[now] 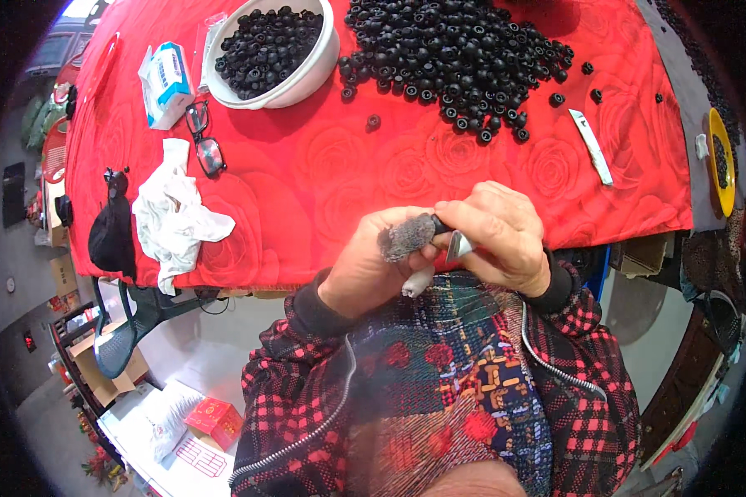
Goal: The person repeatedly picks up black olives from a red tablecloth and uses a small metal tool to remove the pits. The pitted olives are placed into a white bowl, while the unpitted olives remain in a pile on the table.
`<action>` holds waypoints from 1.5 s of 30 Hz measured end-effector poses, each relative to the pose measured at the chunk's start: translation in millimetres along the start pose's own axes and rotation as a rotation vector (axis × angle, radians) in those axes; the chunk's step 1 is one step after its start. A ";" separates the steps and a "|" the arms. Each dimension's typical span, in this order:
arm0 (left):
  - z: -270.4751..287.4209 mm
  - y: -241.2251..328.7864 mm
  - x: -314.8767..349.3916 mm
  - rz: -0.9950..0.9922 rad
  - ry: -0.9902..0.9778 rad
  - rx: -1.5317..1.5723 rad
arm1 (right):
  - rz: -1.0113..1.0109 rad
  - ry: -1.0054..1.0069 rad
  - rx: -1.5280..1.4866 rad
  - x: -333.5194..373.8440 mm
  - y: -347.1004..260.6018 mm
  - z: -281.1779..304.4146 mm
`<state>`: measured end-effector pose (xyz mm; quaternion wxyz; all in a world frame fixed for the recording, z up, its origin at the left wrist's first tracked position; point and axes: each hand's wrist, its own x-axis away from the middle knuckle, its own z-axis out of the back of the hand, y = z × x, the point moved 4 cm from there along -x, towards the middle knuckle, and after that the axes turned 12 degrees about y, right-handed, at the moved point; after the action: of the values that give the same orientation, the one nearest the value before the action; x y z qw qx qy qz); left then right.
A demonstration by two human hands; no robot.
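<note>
Both my hands meet in front of my chest, just over the near edge of the red tablecloth. My left hand (365,261) is closed on a small round black part (442,224). A worn grey covering (408,238) wraps its thumb, and a whitish covering (419,282) shows on a finger below. My right hand (506,236) is closed round a small flat blade (457,246), with its fingertips against the black part. Most of the part is hidden by fingers. Beyond my hands lies a big pile of black round parts (464,62).
A white bowl (331,54) full of black parts stands at the far left. Near it lie a tissue pack (168,87), glasses (210,155) and a white cloth (174,215). A white-handled cutter (590,147) rests at the right. A yellow tray (725,199) sits farther right.
</note>
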<state>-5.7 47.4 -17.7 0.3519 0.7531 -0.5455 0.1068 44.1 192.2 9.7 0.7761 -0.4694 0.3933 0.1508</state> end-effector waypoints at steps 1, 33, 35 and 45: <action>-2.4 -0.1 0.8 0.010 -0.018 0.026 | 0.028 0.007 0.021 0.6 -2.0 0.6; 0.1 9.3 6.6 -0.402 0.126 -0.358 | -0.411 -0.210 0.063 -8.8 -2.3 7.5; 0.8 9.3 6.8 -0.391 0.125 -0.343 | -0.401 -0.212 0.073 -9.0 -1.8 7.1; 2.5 10.7 4.3 -0.345 0.103 -0.324 | -0.411 -0.209 0.043 -6.7 3.8 5.9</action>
<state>-14.2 40.9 -12.7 0.5086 0.7624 -0.3999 -0.0055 40.3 200.1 13.9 0.8368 -0.5048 0.2100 0.0285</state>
